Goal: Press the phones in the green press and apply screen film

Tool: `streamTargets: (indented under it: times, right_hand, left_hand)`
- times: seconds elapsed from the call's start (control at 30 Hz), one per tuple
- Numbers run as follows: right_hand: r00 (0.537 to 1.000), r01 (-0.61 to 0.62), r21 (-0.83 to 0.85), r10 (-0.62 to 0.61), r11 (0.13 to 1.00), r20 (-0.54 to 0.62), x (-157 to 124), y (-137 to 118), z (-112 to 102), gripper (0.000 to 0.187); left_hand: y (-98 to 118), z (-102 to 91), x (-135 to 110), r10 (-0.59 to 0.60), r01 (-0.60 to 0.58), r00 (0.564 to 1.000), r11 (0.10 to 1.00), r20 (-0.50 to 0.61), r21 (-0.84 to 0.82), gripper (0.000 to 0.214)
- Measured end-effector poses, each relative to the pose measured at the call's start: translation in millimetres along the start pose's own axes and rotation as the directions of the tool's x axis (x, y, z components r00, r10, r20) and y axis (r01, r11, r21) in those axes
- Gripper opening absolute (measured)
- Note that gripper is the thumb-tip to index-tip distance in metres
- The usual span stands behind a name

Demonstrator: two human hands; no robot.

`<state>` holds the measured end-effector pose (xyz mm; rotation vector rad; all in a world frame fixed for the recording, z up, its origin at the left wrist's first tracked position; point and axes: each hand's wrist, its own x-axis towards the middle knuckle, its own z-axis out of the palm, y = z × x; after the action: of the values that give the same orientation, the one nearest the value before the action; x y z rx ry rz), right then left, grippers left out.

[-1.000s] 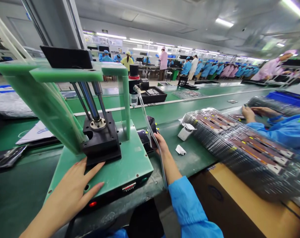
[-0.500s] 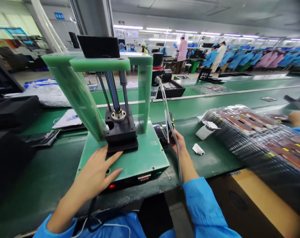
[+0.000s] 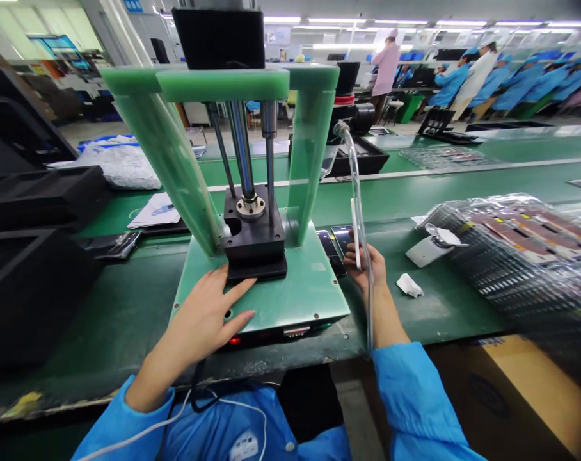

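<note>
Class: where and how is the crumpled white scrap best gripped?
The white scrap is probably best pinched by its crumpled folds from above, on the near side: it lies uncovered on the bench, with the white container just beyond.

Bright overhead light, with a wide lens going soft toward the right edge.
Tube lights point(image 3: 400, 22) across the room's far side glow white, and the green tabletop point(image 3: 439, 314) carries a pale sheen; highlights streak the metal rods point(image 3: 244, 153) of the green press point(image 3: 314, 285), which looks fairly sharp. Black bins point(image 3: 31, 301) at left sink into near-shadow. The cardboard box point(image 3: 535, 378) and clear trays point(image 3: 521, 256) at right smear with blur, distant people point(image 3: 514, 86) lean and stretch, and the top right corner is dark.
</note>
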<state>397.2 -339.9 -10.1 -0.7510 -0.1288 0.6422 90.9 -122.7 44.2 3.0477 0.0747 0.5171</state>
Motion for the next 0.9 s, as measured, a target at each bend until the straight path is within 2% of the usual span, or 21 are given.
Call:
streamTargets:
  times: [0.17, 0.3, 0.43, 0.9]
  right_hand:
    - [0.998, -0.041, 0.083, 0.037, 0.996, 0.049, -1.8, -0.5, 1.7, 0.017]
    - [0.995, -0.049, 0.121, 0.039, 0.991, 0.089, -2.6, -1.3, 1.6, 0.028]
    - [0.991, -0.063, 0.15, 0.043, 0.987, 0.13, -3.3, -3.0, 0.0, 0.037]
    - [0.981, -0.075, 0.211, 0.034, 0.975, 0.19, -2.7, -3.5, -3.1, 0.039]
  left_hand:
    - [0.1, -0.4, -0.3, 0.003, -0.003, 1.0, 1.0, 0.006, 0.028, 0.053]
    - [0.5, -1.2, -0.1, 0.014, -0.014, 1.0, 0.999, -0.002, 0.039, 0.053]
    - [2.5, -4.1, 1.0, -0.003, 0.002, 0.999, 1.0, 0.037, 0.031, 0.054]
    - [4.0, -6.3, 1.5, 0.005, -0.007, 0.999, 0.998, 0.034, 0.057, 0.055]
